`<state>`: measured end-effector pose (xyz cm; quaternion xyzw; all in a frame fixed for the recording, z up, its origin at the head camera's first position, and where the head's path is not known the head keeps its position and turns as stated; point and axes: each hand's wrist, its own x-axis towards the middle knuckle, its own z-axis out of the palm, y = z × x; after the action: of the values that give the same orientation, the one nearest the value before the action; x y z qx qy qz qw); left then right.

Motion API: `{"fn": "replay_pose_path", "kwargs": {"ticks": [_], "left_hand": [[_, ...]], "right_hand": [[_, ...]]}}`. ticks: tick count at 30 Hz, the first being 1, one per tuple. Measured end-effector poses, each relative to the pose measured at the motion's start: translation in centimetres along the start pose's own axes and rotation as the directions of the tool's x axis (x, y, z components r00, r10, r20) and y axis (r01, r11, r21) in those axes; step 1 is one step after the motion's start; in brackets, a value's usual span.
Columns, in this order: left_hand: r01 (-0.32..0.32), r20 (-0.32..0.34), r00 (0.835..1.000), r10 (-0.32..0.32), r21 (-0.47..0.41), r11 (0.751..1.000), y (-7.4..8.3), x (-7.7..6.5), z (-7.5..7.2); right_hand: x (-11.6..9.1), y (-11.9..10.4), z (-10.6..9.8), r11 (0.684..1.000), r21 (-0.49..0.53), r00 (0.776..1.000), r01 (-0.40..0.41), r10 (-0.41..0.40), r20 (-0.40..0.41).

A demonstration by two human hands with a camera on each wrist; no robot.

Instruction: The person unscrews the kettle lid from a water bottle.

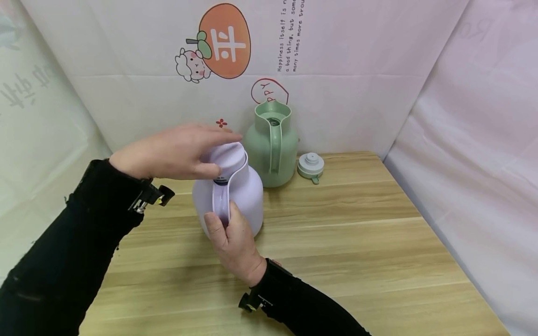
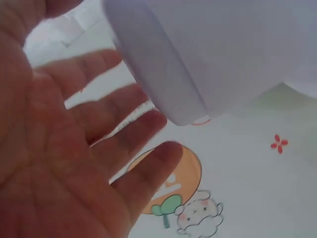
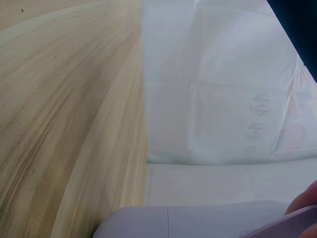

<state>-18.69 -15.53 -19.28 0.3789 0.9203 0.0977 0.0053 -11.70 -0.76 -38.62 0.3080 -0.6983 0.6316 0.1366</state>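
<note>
A lavender thermos jug point(image 1: 248, 198) stands on the table, its lavender lid point(image 1: 229, 156) at the mouth; whether the lid is fully seated I cannot tell. My left hand point(image 1: 176, 149) is over the lid, thumb at the near side. In the left wrist view its fingers point(image 2: 124, 134) are spread and fairly straight, with the tips by the lid's edge; contact is unclear. My right hand point(image 1: 239, 245) grips the jug's handle point(image 1: 220, 203), thumb up along it. The right wrist view catches the jug's body point(image 3: 148, 223) and a bit of fingers point(image 3: 304, 198).
Behind the lavender jug stands a green thermos jug point(image 1: 286, 149) with its mouth uncovered. A grey lid point(image 1: 311, 165) with a green tab lies to its right. White printed cloth point(image 1: 357, 84) hangs around the wooden table point(image 1: 357, 261) at the back and sides.
</note>
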Motion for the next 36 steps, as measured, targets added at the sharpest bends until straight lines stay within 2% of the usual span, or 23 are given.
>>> {"fn": "replay_pose_path", "kwargs": {"ticks": [5, 13, 27, 36], "left_hand": [[0.039, 0.080, 0.996, -0.031, -0.105, 0.994, -0.19, 0.41, -0.30], [0.090, 0.132, 0.988, -0.078, -0.082, 0.993, -0.19, 0.64, -0.32], [0.084, 0.098, 0.992, -0.078, -0.061, 0.995, -0.06, 0.85, -0.19], [0.063, 0.046, 0.997, -0.062, -0.020, 0.998, -0.10, 0.94, 0.08]], "right_hand": [[-0.03, -0.02, -0.04, 1.000, -0.001, 1.000, -0.003, 0.003, 0.002], [-0.01, -0.06, -0.02, 1.000, 0.012, 1.000, -0.006, 0.006, 0.007], [0.03, -0.08, -0.03, 1.000, 0.002, 1.000, -0.012, 0.012, -0.001], [-0.03, -0.11, -0.08, 1.000, -0.027, 1.000, -0.009, 0.008, -0.024]]}}
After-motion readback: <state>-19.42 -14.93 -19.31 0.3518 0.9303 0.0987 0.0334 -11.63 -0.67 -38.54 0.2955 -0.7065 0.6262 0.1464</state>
